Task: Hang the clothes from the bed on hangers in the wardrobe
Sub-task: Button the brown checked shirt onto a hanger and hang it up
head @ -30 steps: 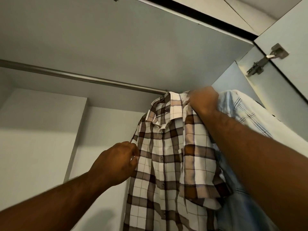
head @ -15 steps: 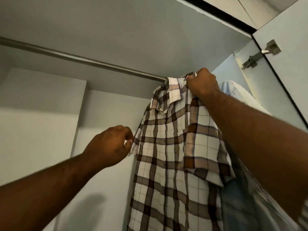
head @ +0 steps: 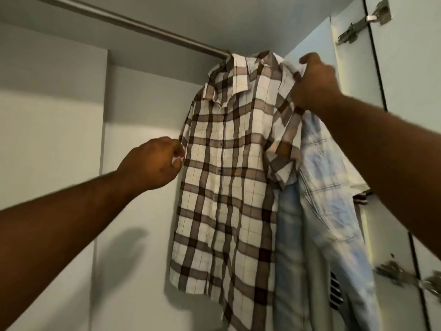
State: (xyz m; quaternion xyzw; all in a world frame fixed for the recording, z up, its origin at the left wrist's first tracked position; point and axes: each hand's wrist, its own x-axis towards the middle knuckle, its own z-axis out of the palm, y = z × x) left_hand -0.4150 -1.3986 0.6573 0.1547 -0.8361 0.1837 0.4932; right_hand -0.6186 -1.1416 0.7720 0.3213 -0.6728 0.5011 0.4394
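Brown-check edge: our left hand (head: 155,161) pinches the plaid shirt (head: 226,187) at its left sleeve edge.
Shoulder: our right hand (head: 315,84) clamps the shirt's other shoulder, up near the rail (head: 143,25).
Axis: the shirt hangs lengthwise straight down, ahead and above us, and our right hand is nearer the rail.
Neighbour: a pale blue shirt (head: 329,187) touches it on the right.
Change: our right hand has slid outward from the collar.

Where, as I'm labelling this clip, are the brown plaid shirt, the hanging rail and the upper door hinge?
brown plaid shirt (head: 222,187): head view, on its buttoned front.
hanging rail (head: 143,26): head view, on its bare middle.
upper door hinge (head: 353,32): head view, on its metal arm.
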